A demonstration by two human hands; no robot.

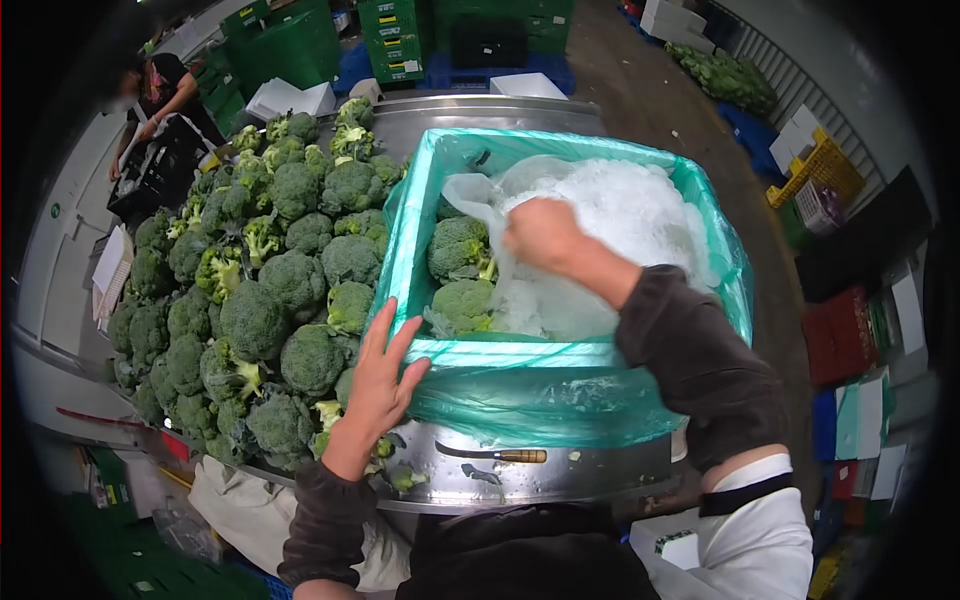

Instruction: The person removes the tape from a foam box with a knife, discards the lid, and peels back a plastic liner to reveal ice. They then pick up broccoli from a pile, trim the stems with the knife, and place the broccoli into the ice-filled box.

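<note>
A white box lined with green plastic film (560, 353) stands on the metal table in front of me. Several broccoli heads (459, 248) show along its left inner side. White crushed ice (630, 205) and a translucent plastic bag (478, 192) cover the rest of the contents. My right hand (545, 235) is closed in a fist over the box, gripping the translucent bag. Fingers spread, my left hand (383, 375) rests at the box's near left corner. A large pile of broccoli (270, 290) lies to the left of the box.
A curved knife with a wooden handle (520, 456) lies on the metal table (590, 475) near its front edge. At the far left a person (165, 90) handles a black crate (160, 165). Green crates (392, 40) stand behind; a yellow crate (825, 170) sits at the right.
</note>
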